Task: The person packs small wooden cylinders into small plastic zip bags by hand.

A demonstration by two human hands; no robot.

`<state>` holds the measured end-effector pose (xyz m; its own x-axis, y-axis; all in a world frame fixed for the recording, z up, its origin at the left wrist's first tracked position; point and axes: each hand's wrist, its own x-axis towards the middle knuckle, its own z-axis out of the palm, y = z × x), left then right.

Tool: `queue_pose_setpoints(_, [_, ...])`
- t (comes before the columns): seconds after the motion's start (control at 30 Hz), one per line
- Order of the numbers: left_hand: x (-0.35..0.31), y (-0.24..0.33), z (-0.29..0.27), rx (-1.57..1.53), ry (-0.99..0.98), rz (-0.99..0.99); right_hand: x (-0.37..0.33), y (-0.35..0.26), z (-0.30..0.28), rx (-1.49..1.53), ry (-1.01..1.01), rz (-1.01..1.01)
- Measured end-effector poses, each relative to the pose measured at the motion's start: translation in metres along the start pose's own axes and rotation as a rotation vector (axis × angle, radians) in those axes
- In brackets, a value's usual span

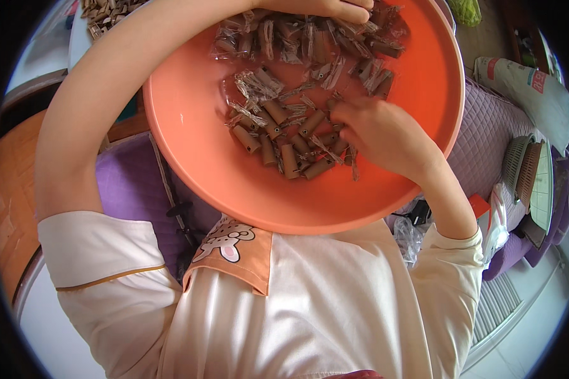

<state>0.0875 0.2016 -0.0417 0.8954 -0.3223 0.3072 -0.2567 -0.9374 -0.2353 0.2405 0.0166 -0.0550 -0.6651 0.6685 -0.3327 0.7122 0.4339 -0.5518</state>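
Note:
In front of me is a large orange basin (189,164), holding a heap of short brown tubes (289,161) with small holes and twisted pale strings (256,85). Toward its far side, more tubes are wrapped in clear plastic (322,47). My right hand (385,136) reaches into the right of the loose heap, fingers bent together and slightly blurred; what lies between them is hidden. At the far rim, my left hand (335,7) hangs over the wrapped tubes with its fingers curled, partly cut off by the picture's top edge. Whatever it grips does not show.
More small brown pieces (107,14) lie at the far left. A purple quilted cover (483,120) spreads to the right, with a white plastic bag (528,95) and stacked baskets (521,167) on it. Crumpled clear plastic (409,240) sits beside my right sleeve.

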Motion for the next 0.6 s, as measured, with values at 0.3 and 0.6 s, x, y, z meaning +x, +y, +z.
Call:
queue_pose_setpoints(0.3, [-0.021,0.027,0.0,0.48,-0.086,-0.16,0.009,0.008,-0.038,0.14,0.735,0.248])
queue_pose_setpoints(0.6, [-0.028,0.135,-0.035,-1.241,0.362,-2.18,0.038,0.047,-0.025,0.817,0.523,0.438])
